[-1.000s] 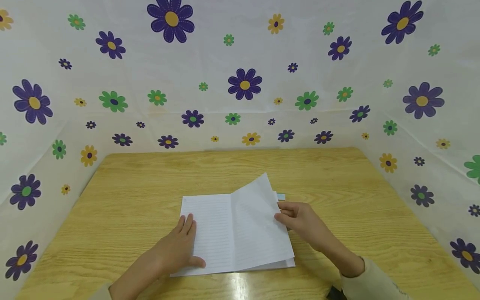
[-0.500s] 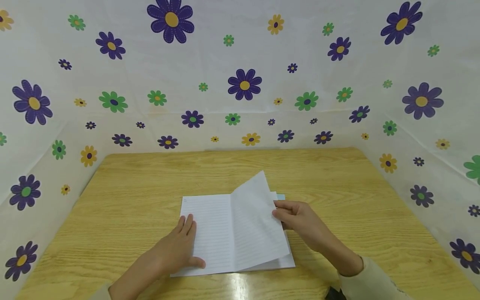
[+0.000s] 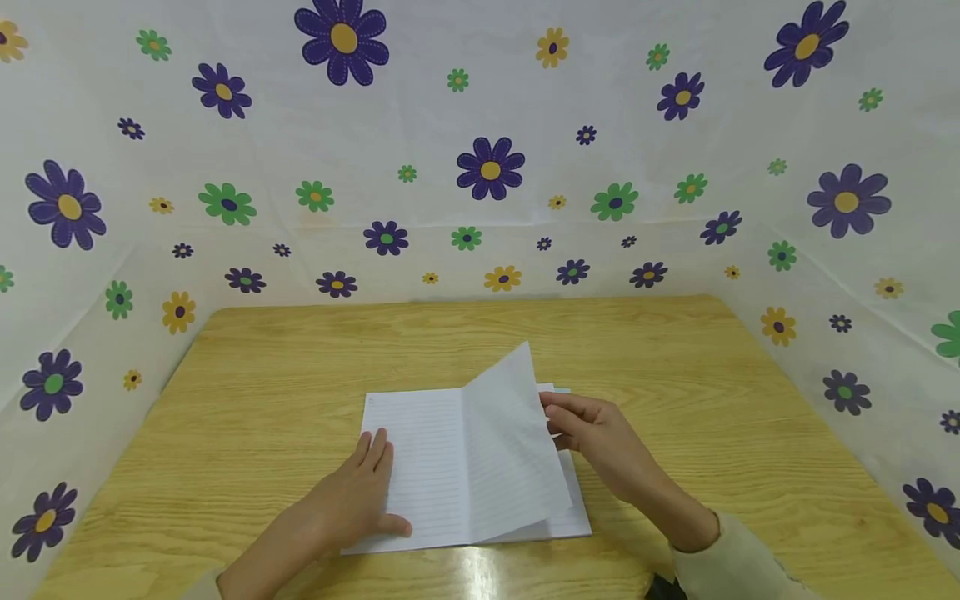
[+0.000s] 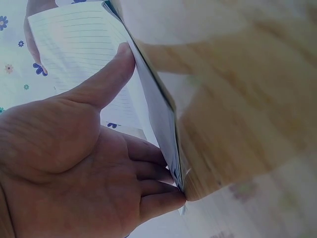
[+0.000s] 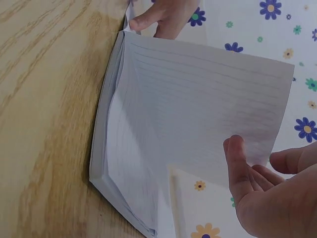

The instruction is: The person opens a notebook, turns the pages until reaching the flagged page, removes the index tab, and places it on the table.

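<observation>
An open lined notebook (image 3: 423, 475) lies on the wooden table. Its right-hand page (image 3: 513, 458) stands lifted at a slant, the top outer corner raised; the stack beneath shows in the right wrist view as a thick block of sheets (image 5: 130, 148). My right hand (image 3: 600, 442) pinches the outer edge of this page between thumb and fingers. On the left page rests my left hand (image 3: 352, 496), thumb and fingers spread near the outer edge. From the left wrist, that hand (image 4: 74, 163) has its thumb against the paper and fingertips at the notebook's edge.
A light blue strip (image 3: 562, 390) peeks out at the notebook's upper right. The wooden table (image 3: 300, 358) is enclosed by a white cloth (image 3: 420, 125) printed with flowers. By the right sleeve (image 3: 738, 558) there is a small black object (image 3: 663, 588).
The right hand has moved a little left, and the lifted page has swung further left with it, baring more of the sheet beneath. The left hand has stayed in place.
</observation>
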### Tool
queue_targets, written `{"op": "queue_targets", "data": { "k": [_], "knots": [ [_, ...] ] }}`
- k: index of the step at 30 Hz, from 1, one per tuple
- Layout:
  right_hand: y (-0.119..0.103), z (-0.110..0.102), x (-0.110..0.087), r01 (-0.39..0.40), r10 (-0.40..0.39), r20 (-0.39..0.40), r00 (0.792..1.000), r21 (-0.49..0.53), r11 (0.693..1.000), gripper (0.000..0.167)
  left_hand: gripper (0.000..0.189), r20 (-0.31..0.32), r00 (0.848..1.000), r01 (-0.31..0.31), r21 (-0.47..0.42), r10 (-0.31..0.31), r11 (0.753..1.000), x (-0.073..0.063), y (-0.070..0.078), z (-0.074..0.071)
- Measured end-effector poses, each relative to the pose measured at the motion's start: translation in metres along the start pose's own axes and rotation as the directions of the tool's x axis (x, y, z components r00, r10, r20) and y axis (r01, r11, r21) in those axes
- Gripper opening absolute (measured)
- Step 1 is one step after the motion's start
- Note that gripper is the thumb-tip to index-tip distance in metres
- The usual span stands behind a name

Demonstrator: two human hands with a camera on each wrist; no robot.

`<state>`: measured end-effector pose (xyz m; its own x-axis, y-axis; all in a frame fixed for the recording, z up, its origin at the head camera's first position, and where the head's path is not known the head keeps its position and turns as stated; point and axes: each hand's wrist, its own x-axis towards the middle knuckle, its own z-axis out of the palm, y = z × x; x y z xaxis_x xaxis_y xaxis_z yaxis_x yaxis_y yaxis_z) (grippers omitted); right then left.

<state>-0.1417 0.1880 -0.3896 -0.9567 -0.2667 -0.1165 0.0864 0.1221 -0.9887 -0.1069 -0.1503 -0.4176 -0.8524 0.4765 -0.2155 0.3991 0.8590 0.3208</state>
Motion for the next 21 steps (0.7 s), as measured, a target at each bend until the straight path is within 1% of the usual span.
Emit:
{"op": "queue_targets", "data": {
  "k": [3,6,10,13,17,21],
  "knots": [
    [0.0017,0.0012,0.0011,0.031,-0.031,0.03,0.999,0.006,0.999,0.046,0.11,0.0,1.0,-0.002,0.0,0.002,1.0,0.0002,-0.0005,0.0002],
    [0.0032,0.0026,0.0018,0.06,-0.06,0.045,0.997,0.019,0.998,0.047,0.11,0.0,1.0,-0.005,0.007,0.005,1.0,0.0004,-0.0012,0.0007],
    [0.004,0.0043,0.002,0.058,-0.059,0.042,0.997,0.028,0.998,0.047,0.11,0.001,1.0,-0.005,0.012,0.005,1.0,0.0009,-0.0017,0.0014],
    [0.0048,0.0053,0.0025,0.059,-0.061,0.063,0.996,0.032,0.998,0.048,0.11,0.002,1.0,0.001,0.008,-0.001,1.0,0.0013,-0.0014,0.0012],
    [0.0062,0.007,0.0038,0.082,-0.085,0.097,0.992,0.039,0.996,0.05,0.11,0.007,1.0,0.011,0.0,-0.011,1.0,0.0018,-0.0008,0.0005],
    [0.0061,0.0091,0.0048,0.103,-0.108,0.112,0.988,0.046,0.994,0.051,0.11,0.008,1.0,0.015,-0.002,-0.015,1.0,0.002,-0.0004,-0.0001]
  ]
}}
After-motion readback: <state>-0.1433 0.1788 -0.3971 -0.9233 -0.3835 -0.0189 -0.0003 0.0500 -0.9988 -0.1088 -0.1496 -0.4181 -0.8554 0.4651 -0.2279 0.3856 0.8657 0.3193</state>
